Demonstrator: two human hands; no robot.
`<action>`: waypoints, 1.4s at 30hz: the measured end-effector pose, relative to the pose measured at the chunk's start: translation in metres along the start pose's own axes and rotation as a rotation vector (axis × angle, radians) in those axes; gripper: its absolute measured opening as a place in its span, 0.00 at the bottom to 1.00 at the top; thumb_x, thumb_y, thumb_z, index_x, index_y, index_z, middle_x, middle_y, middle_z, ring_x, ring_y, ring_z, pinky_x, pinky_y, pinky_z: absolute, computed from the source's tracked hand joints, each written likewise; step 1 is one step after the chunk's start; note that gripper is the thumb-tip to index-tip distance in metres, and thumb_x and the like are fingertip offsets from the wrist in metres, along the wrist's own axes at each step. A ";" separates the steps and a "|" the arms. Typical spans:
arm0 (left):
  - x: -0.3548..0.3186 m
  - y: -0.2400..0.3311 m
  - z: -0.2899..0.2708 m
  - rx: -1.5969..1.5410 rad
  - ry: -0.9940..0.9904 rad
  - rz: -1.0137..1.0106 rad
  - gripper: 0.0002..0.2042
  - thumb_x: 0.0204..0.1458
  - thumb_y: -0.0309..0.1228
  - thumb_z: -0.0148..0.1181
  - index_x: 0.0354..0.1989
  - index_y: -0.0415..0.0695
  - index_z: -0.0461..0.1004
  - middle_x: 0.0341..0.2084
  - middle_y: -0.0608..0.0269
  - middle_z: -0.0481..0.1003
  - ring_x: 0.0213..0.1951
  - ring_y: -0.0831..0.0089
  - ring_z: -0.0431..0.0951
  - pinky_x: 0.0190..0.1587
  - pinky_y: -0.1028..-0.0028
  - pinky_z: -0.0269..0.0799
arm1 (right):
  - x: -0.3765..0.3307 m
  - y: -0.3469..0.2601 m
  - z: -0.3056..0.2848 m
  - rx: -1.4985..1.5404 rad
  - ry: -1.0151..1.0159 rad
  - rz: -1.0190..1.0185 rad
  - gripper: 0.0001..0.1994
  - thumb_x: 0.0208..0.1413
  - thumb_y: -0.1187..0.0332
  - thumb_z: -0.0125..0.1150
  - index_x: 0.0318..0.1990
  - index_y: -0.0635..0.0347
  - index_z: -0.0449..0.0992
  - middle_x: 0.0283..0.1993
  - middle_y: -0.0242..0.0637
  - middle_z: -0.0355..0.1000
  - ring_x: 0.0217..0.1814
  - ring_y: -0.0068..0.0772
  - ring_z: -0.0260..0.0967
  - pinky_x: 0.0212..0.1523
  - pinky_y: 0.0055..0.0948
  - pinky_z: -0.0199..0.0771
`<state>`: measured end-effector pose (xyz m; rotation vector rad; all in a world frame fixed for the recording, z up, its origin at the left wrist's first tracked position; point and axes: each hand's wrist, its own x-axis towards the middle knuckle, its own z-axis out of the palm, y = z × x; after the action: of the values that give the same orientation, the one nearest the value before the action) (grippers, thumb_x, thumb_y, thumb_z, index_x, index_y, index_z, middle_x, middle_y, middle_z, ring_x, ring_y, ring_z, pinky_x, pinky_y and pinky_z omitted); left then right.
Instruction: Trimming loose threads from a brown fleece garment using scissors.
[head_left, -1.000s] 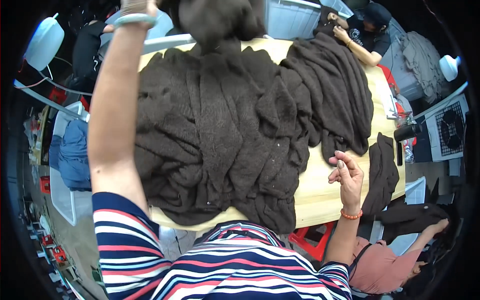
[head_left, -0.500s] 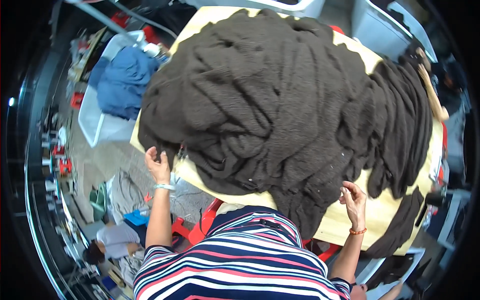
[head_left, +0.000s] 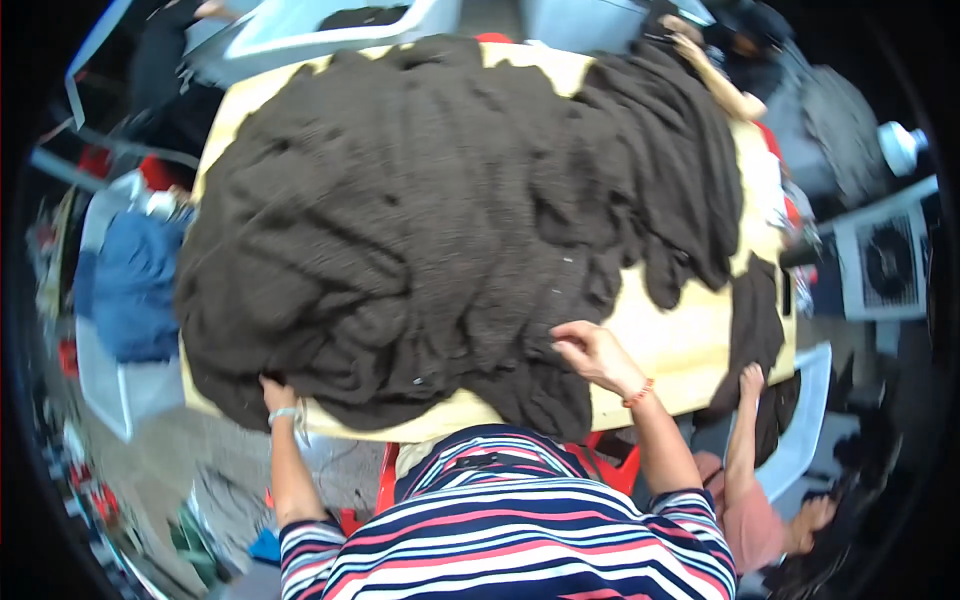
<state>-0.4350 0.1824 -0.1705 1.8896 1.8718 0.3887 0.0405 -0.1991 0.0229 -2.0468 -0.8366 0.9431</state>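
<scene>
A large dark brown knitted cloth (head_left: pixel 430 230) lies rumpled over most of a pale yellow table (head_left: pixel 680 345). My left hand (head_left: pixel 277 395) grips the cloth's near left edge at the table's rim; a bracelet sits on that wrist. My right hand (head_left: pixel 590 352) rests on the cloth's near right edge, fingers curled on the fabric, with an orange band on its wrist. My striped shirt (head_left: pixel 510 530) fills the lower middle.
Another person's arm (head_left: pixel 745 440) reaches up to a dark cloth piece (head_left: pixel 755 320) hanging off the table's right edge. A second person's arm (head_left: pixel 715 80) lies at the far right corner. A blue bundle (head_left: pixel 130 285) sits in a white tub at left. A fan (head_left: pixel 885 265) stands right.
My left arm came down from high above the table to the cloth's near left edge. The cloth is now spread wider. My right hand moved from the air onto the cloth's edge.
</scene>
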 end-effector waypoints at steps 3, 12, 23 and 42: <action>-0.020 0.007 0.000 0.062 -0.327 0.139 0.26 0.52 0.25 0.52 0.60 0.30 0.60 0.52 0.37 0.72 0.53 0.43 0.73 0.56 0.59 0.67 | -0.016 0.020 0.010 0.046 0.041 0.039 0.13 0.57 0.68 0.62 0.46 0.66 0.77 0.38 0.41 0.76 0.37 0.26 0.74 0.41 0.25 0.75; -0.179 -0.044 -0.060 -0.148 0.025 -0.048 0.17 0.61 0.34 0.54 0.51 0.35 0.65 0.29 0.57 0.70 0.32 0.64 0.71 0.38 0.66 0.69 | -0.029 0.022 0.040 0.112 -0.149 0.033 0.15 0.57 0.62 0.61 0.46 0.64 0.78 0.36 0.44 0.78 0.37 0.31 0.76 0.41 0.28 0.75; -0.206 0.215 -0.049 -0.686 -0.406 0.649 0.22 0.61 0.29 0.48 0.60 0.32 0.54 0.34 0.56 0.70 0.27 0.74 0.69 0.30 0.79 0.65 | -0.018 -0.082 0.103 0.571 -0.214 -0.494 0.25 0.56 0.55 0.63 0.53 0.67 0.72 0.42 0.47 0.76 0.43 0.40 0.76 0.44 0.33 0.73; -0.235 0.566 0.102 -0.742 -1.746 0.343 0.26 0.61 0.38 0.56 0.65 0.44 0.57 0.54 0.55 0.68 0.55 0.65 0.71 0.52 0.61 0.74 | -0.068 0.084 -0.201 0.557 1.402 0.140 0.15 0.60 0.67 0.59 0.50 0.69 0.74 0.36 0.39 0.79 0.11 0.16 0.59 0.13 0.19 0.61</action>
<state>0.0968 -0.0504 0.0507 1.1108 0.1589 -0.3860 0.1901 -0.3640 0.0740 -1.6821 0.3102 -0.3059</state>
